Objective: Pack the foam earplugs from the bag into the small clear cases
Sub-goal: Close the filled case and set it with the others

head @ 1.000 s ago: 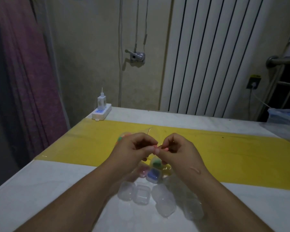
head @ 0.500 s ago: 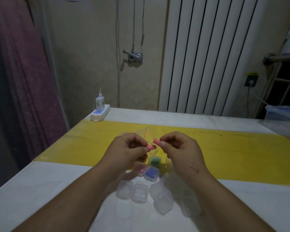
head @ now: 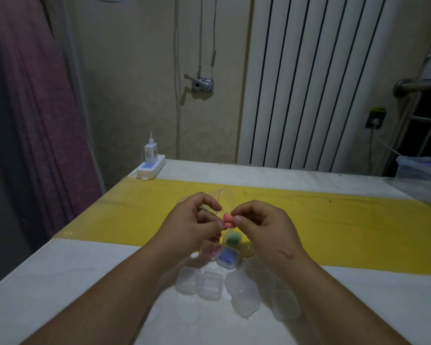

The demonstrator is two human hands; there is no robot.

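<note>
**Pink foam now squeezed together between both hands**

Nearest, on the white table (head: 60, 282): empty clear cases (head: 210, 285), some blurred and cut off by the right forearm. Just beyond, three filled cases (head: 227, 256). Above these, left hand (head: 194, 225) and right hand (head: 264, 227) pinching the pink earplugs (head: 227, 221) between thumb and forefinger, fingertips closer than half a second ago. Hard to tell whether one plug or two. Behind, clear bag (head: 223, 199), mostly hidden by fingers.
</note>
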